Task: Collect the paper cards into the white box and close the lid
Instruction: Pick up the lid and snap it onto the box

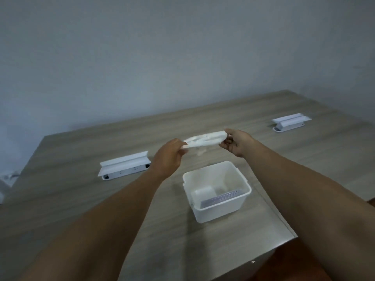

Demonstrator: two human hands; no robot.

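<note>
Both grips pinch the white lid (pixel 205 140) by its opposite ends: the left hand (pixel 169 154) closes thumb and fingers on the left end, the right hand (pixel 237 142) on the right end, holding it in the air beyond the white box (pixel 218 209). Nearest, the box sits open on the tabletop (pixel 81 199), with the paper cards (pixel 222 197) stacked inside against its near wall. Judging by its blurred, thin look, the lid is light, flexible plastic, best held at the rim edges and pressed evenly onto the box. Beyond and left of the box is a white cable outlet (pixel 124 166); another (pixel 291 121) lies far right.
</note>
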